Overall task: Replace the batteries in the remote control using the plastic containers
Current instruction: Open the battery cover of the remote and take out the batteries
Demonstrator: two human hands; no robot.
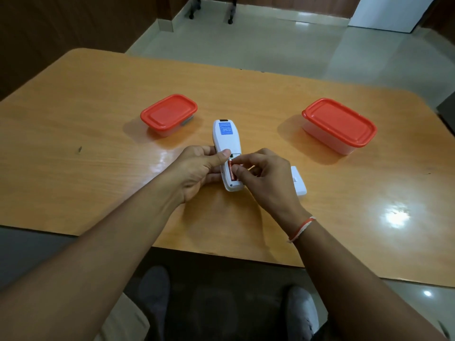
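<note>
Lying w/ lid shut, a red-lidded container (169, 114) is seen beyond & left of the left hand (197, 172), on the wooden surface (73, 168). The white remote (226, 143) is gripped face-down by that hand, thumb pressed at the edge of the open batt. bay. A red battery (230, 170) is seated in the bay, touched by the right hand (266, 179), whose fingertips are pinched narrow on or beside it; exact grip can't be told. The batt. cover (298, 180) is seen just right of that hand. A 2nd container (339, 125), also lidded, is placed beyond & to its right.
</note>
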